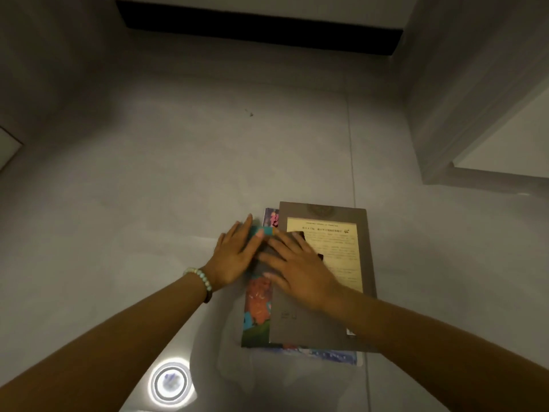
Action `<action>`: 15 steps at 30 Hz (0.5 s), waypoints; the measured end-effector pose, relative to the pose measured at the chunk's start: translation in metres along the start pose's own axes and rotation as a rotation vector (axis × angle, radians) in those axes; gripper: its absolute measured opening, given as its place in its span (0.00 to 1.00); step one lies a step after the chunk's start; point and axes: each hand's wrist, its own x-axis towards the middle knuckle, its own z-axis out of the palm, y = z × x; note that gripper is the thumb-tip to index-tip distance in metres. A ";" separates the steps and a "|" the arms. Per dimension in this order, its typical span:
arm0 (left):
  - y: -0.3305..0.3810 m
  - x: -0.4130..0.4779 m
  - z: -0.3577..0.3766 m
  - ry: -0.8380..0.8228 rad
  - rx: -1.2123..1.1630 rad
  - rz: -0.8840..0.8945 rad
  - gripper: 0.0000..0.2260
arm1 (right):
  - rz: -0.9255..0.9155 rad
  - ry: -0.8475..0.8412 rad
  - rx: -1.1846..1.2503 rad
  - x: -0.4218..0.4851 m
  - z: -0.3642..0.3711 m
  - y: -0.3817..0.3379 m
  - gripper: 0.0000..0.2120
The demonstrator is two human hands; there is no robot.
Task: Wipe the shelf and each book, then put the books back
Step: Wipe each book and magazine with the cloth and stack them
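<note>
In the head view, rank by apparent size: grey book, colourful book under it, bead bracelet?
1. grey book
2. colourful book, mostly covered, so true size unsure
3. bead bracelet, clearly smallest

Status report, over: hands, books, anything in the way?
Left hand flat on edge of colourful book. Right hand flat on grey book, over a dark thing, maybe cloth. Books stacked on floor; no obstruction seen.

A grey-brown book (323,322) lies flat on top of a small stack on the floor (178,173) — its cover bears a cream panel of printed text. Beneath it a colourful picture book (257,316) juts out at the left, and a blue-edged book (332,356) shows at the near side.
</note>
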 end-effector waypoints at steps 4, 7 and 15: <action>0.014 0.006 -0.007 -0.034 0.102 0.097 0.23 | 0.404 0.166 0.083 -0.023 0.005 0.034 0.26; 0.020 0.005 0.002 -0.095 0.222 0.206 0.23 | 0.636 0.246 0.127 -0.038 0.001 0.040 0.28; 0.010 0.003 0.012 -0.156 0.506 0.209 0.27 | -0.201 0.067 -0.054 -0.105 0.025 -0.015 0.22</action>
